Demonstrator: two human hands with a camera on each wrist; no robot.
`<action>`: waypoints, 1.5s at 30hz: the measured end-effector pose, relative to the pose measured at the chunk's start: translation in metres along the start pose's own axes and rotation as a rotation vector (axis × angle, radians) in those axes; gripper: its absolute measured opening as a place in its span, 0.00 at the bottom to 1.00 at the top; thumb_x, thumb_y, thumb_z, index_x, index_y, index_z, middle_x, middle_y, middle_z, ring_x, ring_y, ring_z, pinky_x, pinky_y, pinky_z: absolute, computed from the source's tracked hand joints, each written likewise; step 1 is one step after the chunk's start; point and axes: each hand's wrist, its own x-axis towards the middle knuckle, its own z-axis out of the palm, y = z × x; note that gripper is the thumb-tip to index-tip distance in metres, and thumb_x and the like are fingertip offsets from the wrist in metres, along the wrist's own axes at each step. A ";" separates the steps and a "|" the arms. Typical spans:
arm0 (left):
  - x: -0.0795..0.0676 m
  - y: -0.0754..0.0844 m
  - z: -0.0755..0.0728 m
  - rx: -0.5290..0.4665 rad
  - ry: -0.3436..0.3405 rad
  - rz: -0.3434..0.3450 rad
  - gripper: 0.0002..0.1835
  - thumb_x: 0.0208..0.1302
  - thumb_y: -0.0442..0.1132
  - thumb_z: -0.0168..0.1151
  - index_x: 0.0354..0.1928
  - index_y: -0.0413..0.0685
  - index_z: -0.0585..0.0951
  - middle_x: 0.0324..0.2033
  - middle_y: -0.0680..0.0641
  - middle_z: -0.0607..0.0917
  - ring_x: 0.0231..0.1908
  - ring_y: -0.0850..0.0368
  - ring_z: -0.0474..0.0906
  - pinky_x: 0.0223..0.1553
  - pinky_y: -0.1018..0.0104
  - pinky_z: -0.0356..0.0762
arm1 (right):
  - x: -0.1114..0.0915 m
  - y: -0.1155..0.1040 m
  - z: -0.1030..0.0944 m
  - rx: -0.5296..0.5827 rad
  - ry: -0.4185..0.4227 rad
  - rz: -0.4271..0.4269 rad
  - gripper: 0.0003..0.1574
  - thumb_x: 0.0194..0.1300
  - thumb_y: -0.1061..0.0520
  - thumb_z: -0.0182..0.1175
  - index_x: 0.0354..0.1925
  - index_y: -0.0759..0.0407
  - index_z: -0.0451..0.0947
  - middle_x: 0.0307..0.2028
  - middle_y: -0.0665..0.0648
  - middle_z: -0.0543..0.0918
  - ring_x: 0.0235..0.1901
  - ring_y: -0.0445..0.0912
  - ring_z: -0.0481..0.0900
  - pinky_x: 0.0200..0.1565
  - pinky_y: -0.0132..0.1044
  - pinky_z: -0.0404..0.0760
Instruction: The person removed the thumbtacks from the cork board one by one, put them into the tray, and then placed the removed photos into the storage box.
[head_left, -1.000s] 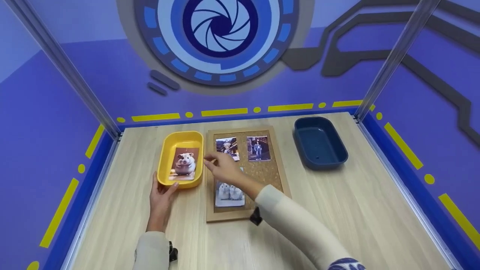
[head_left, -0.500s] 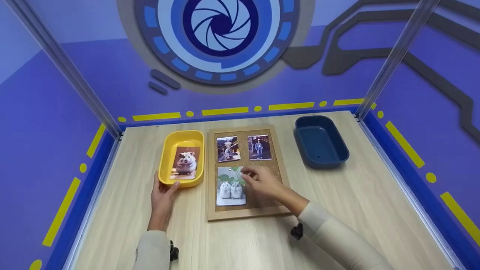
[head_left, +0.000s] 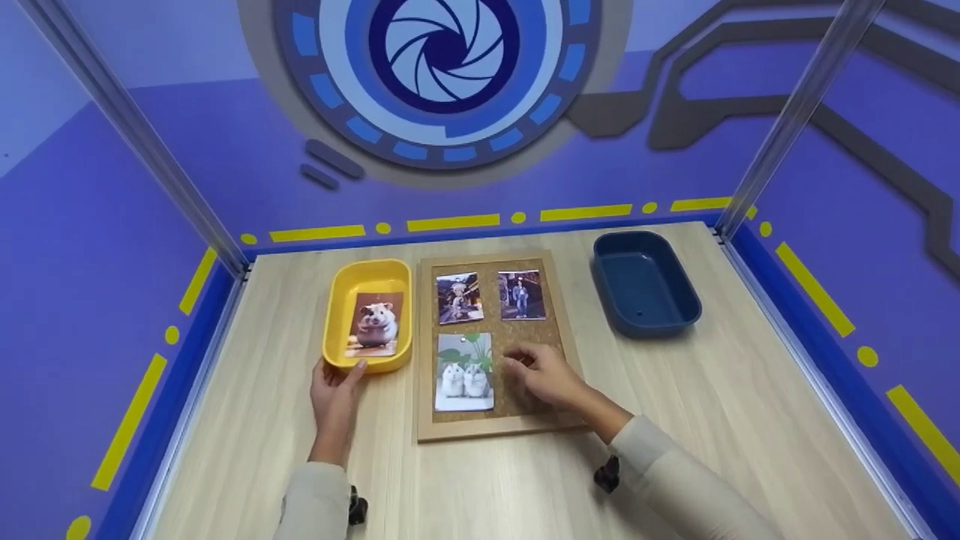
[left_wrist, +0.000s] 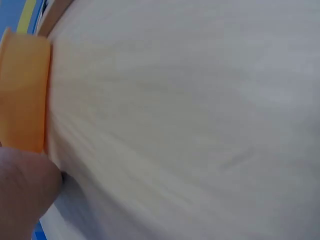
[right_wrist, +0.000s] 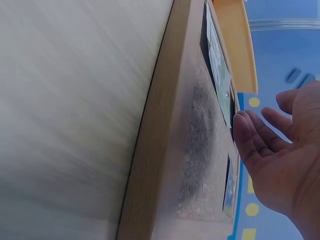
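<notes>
My left hand [head_left: 335, 401] holds the near-left corner of a yellow tray [head_left: 330, 315], thumb on the near wall and fingers along the left side. Inside the tray lies a photo of a brown-and-white hamster [head_left: 375, 324]. My right hand [head_left: 547, 373] hovers over the lower right of a wood-framed cork board [head_left: 517, 336], fingers loosely bent and nothing between them, as the right wrist view also shows. Just left of it, a photo of two white hamsters [head_left: 465, 379] is pinned to the board. Two photos of people, a left one [head_left: 459, 298] and a right one [head_left: 521, 295], hang along the top.
A dark blue tray [head_left: 645, 289] stands at the back right of the wooden table [head_left: 720, 420]. Purple-blue panels [head_left: 187, 150] with metal corner posts enclose the table at the back and both sides. Both wrists carry small black devices [head_left: 607, 474].
My right hand has moved from beside the yellow tray to the right, over the cork board's lower right, uncovering the two-hamster photo. My left hand stays on the yellow tray.
</notes>
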 end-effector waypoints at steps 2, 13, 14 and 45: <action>-0.007 -0.003 0.007 0.016 0.054 -0.008 0.48 0.73 0.50 0.70 0.84 0.46 0.55 0.82 0.38 0.62 0.81 0.43 0.61 0.82 0.50 0.64 | -0.001 0.001 0.001 0.001 0.000 0.007 0.18 0.79 0.57 0.60 0.59 0.66 0.84 0.51 0.63 0.90 0.48 0.48 0.86 0.52 0.44 0.86; -0.046 -0.006 0.057 0.115 -0.015 0.095 0.20 0.73 0.44 0.68 0.57 0.36 0.83 0.52 0.39 0.86 0.53 0.49 0.80 0.50 0.69 0.77 | -0.003 0.000 0.008 0.031 0.000 0.029 0.17 0.79 0.57 0.60 0.57 0.66 0.85 0.48 0.65 0.90 0.45 0.50 0.86 0.48 0.41 0.85; -0.048 -0.006 0.062 0.118 -0.072 0.117 0.19 0.73 0.41 0.67 0.58 0.36 0.83 0.54 0.38 0.86 0.56 0.47 0.81 0.53 0.68 0.80 | -0.003 -0.001 0.009 0.046 -0.005 0.037 0.18 0.79 0.57 0.60 0.58 0.67 0.84 0.48 0.64 0.90 0.45 0.51 0.86 0.47 0.40 0.85; -0.046 -0.026 0.094 0.802 -0.512 0.560 0.38 0.72 0.52 0.65 0.80 0.49 0.68 0.84 0.41 0.59 0.82 0.28 0.48 0.76 0.23 0.51 | 0.031 -0.010 0.042 0.184 -0.035 0.167 0.18 0.76 0.60 0.61 0.56 0.72 0.82 0.45 0.70 0.88 0.37 0.51 0.86 0.40 0.40 0.88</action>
